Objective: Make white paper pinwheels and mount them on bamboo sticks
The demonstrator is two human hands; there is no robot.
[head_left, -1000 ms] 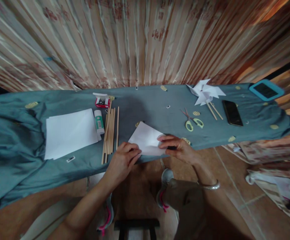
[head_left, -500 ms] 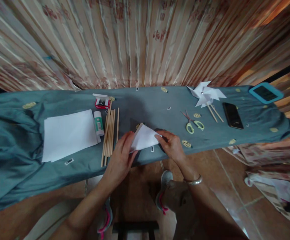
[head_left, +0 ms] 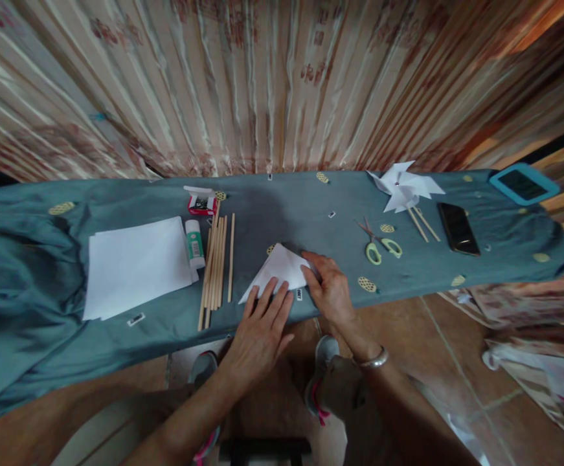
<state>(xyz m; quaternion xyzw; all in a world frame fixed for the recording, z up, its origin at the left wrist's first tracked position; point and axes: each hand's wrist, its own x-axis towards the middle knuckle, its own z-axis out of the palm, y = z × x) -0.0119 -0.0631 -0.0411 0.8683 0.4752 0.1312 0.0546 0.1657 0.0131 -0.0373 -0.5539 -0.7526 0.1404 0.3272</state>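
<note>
A white sheet of paper [head_left: 282,264], folded into a triangle, lies near the front edge of the table. My left hand [head_left: 261,329] rests on its lower edge, fingers stretched out flat. At the triangle's right corner, my right hand [head_left: 329,288] pinches the paper between thumb and fingers; a bangle circles that wrist. Several wooden sticks [head_left: 218,262] lie left of the folded paper. Beside them are a glue stick [head_left: 195,244] and a stack of white paper [head_left: 136,265].
Behind the sticks sits an open red box [head_left: 202,204] of small dark items. To the right lie green-handled scissors [head_left: 376,242], paper pinwheels [head_left: 401,186] on sticks, a black phone [head_left: 458,229] and a blue-framed device [head_left: 524,184]. A pleated curtain [head_left: 282,84] hangs behind the table.
My left hand has let go of the paper's left side and now lies flat on its lower edge. The triangle has come down flat on the table. My right hand stays at its right corner.
</note>
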